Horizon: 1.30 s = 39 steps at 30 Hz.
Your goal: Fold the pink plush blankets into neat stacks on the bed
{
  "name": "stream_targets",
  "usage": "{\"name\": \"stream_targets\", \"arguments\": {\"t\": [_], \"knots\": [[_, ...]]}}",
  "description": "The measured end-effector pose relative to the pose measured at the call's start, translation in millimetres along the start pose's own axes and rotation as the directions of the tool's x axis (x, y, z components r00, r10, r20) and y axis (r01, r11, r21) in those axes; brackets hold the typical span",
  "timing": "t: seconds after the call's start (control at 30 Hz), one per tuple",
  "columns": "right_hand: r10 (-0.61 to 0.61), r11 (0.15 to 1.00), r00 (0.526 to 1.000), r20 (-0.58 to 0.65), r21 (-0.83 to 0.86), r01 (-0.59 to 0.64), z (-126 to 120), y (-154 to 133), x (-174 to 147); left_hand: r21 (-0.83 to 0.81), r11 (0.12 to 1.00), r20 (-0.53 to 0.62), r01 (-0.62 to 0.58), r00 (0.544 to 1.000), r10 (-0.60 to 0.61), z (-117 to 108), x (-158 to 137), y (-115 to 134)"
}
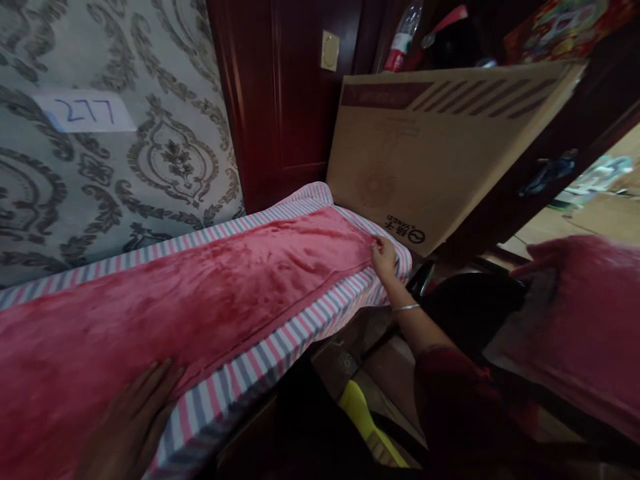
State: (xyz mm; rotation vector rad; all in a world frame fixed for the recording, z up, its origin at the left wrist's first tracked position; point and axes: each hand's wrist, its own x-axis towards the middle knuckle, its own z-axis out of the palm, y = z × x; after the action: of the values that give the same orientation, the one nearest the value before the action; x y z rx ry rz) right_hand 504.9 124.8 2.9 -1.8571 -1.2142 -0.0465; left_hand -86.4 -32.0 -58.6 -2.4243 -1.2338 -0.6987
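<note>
A pink plush blanket (215, 280), folded into a long strip, lies along a narrow bed-like surface spread with a striped sheet (295, 340). My right hand (383, 259) pinches the blanket's far right corner near the end of the sheet. At lower left, my left hand (133, 420) rests flat on the blanket by its near edge, fingers stretched out. The blanket shows creases toward its far end.
A large cardboard box (410, 153) leans beyond the sheet's end, with a bottle (403, 40) behind it. Patterned wallpaper (165, 147) borders the far side. More pink fabric (590, 333) lies at right. Something yellow (363, 413) is on the floor below.
</note>
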Motion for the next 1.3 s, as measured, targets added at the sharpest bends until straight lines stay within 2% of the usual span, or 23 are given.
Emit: {"name": "stream_targets", "arguments": {"t": [0.1,0.2,0.4,0.53,0.73,0.87,1.07,1.13,1.23,1.3], "knots": [[0.152,0.983,0.988,0.023,-0.112,-0.149,-11,24,34,-0.026,1.000,-0.013,0.001,1.000,-0.001,-4,9,8],[0.241,0.958,0.968,0.066,-0.178,-0.226,-12,40,47,-0.088,0.996,0.004,-0.021,1.000,0.022,-6,32,25],[0.311,0.922,0.942,0.128,-0.282,-0.266,-1,53,51,-0.118,0.992,0.027,-0.035,0.999,0.038,19,98,65],[0.322,0.910,0.940,0.116,-0.310,-0.274,0,59,54,-0.067,0.997,0.071,-0.027,0.997,0.032,38,123,76],[0.339,0.903,0.926,0.169,-0.334,-0.270,0,69,63,-0.026,0.998,0.054,-0.056,0.997,0.057,45,130,72],[0.318,0.914,0.919,0.231,-0.334,-0.232,3,62,76,-0.019,0.997,0.041,-0.071,0.997,0.072,44,135,76],[0.259,0.936,0.948,0.185,-0.292,-0.198,-11,53,98,-0.019,0.997,-0.016,-0.070,0.997,0.069,36,143,80],[0.281,0.928,0.938,0.206,-0.309,-0.210,-14,57,98,-0.044,0.996,0.011,-0.082,0.997,0.082,34,141,83],[0.334,0.903,0.901,0.276,-0.366,-0.222,-13,65,92,-0.123,0.988,0.111,-0.091,0.988,0.105,33,135,87],[0.361,0.887,0.877,0.318,-0.406,-0.218,-9,68,90,-0.219,0.975,0.200,-0.040,0.976,0.085,29,134,86]]}}
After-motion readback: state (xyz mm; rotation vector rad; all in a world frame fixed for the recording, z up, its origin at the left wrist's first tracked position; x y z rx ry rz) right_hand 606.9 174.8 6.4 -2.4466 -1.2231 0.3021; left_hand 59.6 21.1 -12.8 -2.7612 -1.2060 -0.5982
